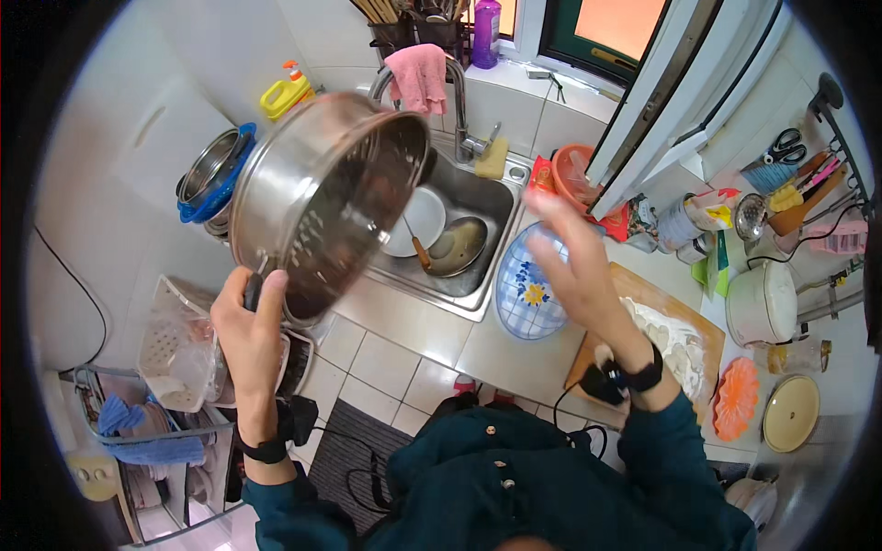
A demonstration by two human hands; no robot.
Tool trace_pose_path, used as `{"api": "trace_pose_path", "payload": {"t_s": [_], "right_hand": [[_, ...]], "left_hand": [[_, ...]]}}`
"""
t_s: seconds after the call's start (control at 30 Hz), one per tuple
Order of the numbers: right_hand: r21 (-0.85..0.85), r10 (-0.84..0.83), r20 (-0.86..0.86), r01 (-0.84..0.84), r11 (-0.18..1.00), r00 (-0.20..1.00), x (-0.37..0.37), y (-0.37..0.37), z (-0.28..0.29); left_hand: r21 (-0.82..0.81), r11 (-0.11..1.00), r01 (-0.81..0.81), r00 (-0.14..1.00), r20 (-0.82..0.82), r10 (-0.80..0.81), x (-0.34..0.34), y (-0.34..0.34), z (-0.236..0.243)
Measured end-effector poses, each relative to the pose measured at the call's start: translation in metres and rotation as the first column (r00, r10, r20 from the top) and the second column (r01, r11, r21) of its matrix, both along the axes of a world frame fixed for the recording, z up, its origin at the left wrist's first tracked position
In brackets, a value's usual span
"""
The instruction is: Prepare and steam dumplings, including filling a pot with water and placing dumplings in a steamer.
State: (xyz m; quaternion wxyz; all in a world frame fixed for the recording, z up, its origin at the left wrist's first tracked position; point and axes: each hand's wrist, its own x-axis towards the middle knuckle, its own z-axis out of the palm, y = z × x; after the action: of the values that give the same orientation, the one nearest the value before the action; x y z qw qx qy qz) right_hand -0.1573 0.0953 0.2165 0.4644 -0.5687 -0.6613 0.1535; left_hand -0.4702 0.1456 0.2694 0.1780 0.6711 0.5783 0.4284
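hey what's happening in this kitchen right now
The left hand grips a large stainless-steel pot by its black handle, holding it tilted near the sink. The right hand, open and blurred, holds nothing near a blue-and-white plate. A white dish sits in the sink; a wooden board bears white, floury pieces.

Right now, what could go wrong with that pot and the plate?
1. Only the left hand holds the tilted metal pot, by one black handle; it could twist or slip.
2. If dropped, it might hit the white dish in the sink.
3. The open right hand, blurred, overlaps the blue checked plate in view; if low, it might knock it.
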Motion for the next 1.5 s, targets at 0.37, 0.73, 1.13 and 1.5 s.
{"api": "trace_pose_path", "payload": {"t_s": [0.37, 0.73, 1.13, 1.5], "right_hand": [[0.496, 0.015, 0.096, -0.061, 0.866, 0.995, -0.019, 0.129, 0.050], [0.727, -0.292, 0.121, 0.115, 0.677, 0.949, -0.062, 0.145, 0.037], [0.191, 0.059, -0.035, -0.051, 0.980, 0.998, 0.004, 0.012, 0.022], [-0.403, -0.314, -0.434, 0.129, 0.906, 0.845, 0.050, -0.109, -0.116]], "left_hand": [[0.650, 0.673, 0.352, 0.872, -0.488, 0.015, 0.029, 0.028, 0.015], [0.645, 0.673, 0.362, 0.836, -0.544, 0.072, 0.015, 0.040, 0.012], [0.290, 0.955, -0.060, 0.997, 0.072, 0.040, -0.037, -0.040, 0.043], [-0.581, 0.704, 0.407, 0.715, 0.683, 0.150, -0.017, -0.017, -0.029]]}}
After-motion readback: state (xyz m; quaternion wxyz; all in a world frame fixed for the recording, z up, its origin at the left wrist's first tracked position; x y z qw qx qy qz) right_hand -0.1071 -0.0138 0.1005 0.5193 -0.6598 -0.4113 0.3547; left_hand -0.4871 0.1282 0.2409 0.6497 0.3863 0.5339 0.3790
